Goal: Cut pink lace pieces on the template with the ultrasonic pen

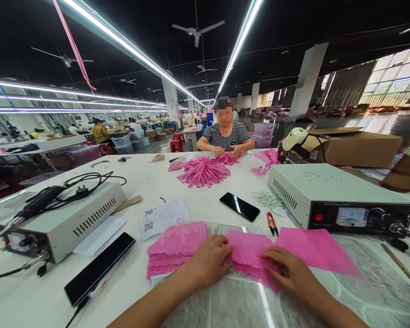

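Observation:
A stack of pink lace-edged fabric pieces (248, 250) lies in front of me on a clear plastic sheet. My left hand (210, 258) is closed at its left edge, fingers curled. On the opposite side, my right hand (290, 273) grips the right edge, thumb low and fingers on top. Left of my left hand is a second, taller pile of pink lace-edged fabric (177, 246). Flat pink fabric (317, 250) spreads out beyond my right hand. Red-handled thread snips (272, 224) lie just past the stack. My fingertips are partly hidden.
Grey machine boxes stand at left (64, 221) and right (338, 191). Phones lie at centre (239, 206) and left (100, 269). Printed paper (164, 218) and green rubber bands (268, 199) are nearby. Across the table (150, 175), a person (225, 134) handles pink strips (205, 171).

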Tool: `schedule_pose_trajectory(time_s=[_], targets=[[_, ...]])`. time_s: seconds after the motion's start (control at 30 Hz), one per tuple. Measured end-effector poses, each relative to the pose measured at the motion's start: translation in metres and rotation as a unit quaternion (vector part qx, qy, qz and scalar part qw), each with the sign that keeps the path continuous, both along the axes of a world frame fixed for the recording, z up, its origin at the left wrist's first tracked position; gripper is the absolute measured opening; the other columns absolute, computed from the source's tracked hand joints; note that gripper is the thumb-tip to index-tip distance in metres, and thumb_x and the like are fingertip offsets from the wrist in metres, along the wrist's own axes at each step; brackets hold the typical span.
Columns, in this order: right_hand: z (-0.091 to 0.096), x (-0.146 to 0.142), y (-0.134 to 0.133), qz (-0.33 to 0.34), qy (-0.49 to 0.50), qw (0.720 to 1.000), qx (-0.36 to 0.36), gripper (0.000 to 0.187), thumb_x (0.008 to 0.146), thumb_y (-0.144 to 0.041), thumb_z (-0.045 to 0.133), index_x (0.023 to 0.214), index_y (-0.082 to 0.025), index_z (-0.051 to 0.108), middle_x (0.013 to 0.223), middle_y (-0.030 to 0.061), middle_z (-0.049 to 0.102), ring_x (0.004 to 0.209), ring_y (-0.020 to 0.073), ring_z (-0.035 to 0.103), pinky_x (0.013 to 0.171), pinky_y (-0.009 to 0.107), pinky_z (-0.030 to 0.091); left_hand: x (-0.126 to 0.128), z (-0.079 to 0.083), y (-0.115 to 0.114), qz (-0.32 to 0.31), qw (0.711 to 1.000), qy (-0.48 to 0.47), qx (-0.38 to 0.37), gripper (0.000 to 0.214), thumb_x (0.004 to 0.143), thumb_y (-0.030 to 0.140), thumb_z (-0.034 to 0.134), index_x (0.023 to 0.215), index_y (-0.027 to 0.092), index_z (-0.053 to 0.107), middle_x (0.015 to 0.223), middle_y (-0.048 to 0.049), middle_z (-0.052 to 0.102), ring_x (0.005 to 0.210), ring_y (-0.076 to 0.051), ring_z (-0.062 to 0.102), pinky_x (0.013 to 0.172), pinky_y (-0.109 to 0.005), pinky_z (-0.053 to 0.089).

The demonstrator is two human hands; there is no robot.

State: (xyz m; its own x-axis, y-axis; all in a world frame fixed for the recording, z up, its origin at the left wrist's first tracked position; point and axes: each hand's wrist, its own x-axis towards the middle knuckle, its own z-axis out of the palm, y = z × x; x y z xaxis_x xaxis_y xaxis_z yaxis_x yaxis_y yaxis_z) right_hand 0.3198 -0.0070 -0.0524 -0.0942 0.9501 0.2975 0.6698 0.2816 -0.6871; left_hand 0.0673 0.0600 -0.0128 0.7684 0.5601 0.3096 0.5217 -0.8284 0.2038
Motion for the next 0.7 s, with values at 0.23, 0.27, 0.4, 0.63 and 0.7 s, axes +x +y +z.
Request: schedule_pose_trajectory(time_s=[0.23,0.27,0.4,0.63,0.7], targets=[[-0.007,0.002,0.0,0.01,0.082,0.997,-0.008,0.03,0.089,-0.043,0.05,0.081,-0.022,0.07,0.086,0.0075,0.069,0.081,0.0231,0.064,0.072,0.032,0.052,-0.002,0.002,-0.004,0.051,0.998,0.003,-0.049,0.02,0.087,0.014,0.058,0.104,0.019,0.067,0.11,-0.0057,0.066,0.099,-0.017,0.064,0.088,-0.027,0.052],[-0.008,0.004,0.0,0.01,0.09,0.996,-0.011,0.029,0.089,-0.043,0.051,0.081,-0.022,0.07,0.086,0.0072,0.069,0.08,0.0229,0.064,0.071,0.032,0.052,-0.006,0.003,-0.007,0.061,0.997,0.0,-0.052,0.02,0.088,0.013,0.056,0.104,0.019,0.067,0.111,-0.0057,0.065,0.099,-0.016,0.063,0.088,-0.027,0.052],[-0.01,0.007,-0.003,0.011,0.106,0.994,-0.027,0.028,0.088,-0.043,0.052,0.083,-0.023,0.07,0.085,0.0064,0.069,0.08,0.0225,0.064,0.072,0.031,0.051,-0.018,-0.001,-0.015,0.098,0.994,-0.005,-0.052,0.019,0.092,0.015,0.052,0.099,0.02,0.07,0.108,-0.0054,0.066,0.099,-0.018,0.062,0.089,-0.032,0.051],[-0.009,0.006,-0.005,0.011,0.1,0.995,-0.02,0.025,0.088,-0.039,0.053,0.083,-0.023,0.071,0.088,0.0071,0.07,0.083,0.0231,0.065,0.075,0.03,0.052,-0.018,-0.019,-0.012,0.102,0.994,-0.023,0.0,0.015,0.091,0.014,0.056,0.088,0.02,0.069,0.094,-0.0027,0.068,0.09,-0.018,0.061,0.089,-0.036,0.044],[-0.008,0.004,-0.003,0.01,0.093,0.996,-0.004,0.025,0.088,-0.039,0.053,0.081,-0.022,0.07,0.084,0.0066,0.07,0.078,0.022,0.066,0.071,0.028,0.053,-0.018,-0.025,-0.008,0.098,0.994,-0.042,0.03,0.014,0.09,0.013,0.056,0.086,0.02,0.068,0.091,-0.0017,0.068,0.087,-0.017,0.061,0.089,-0.036,0.043]])
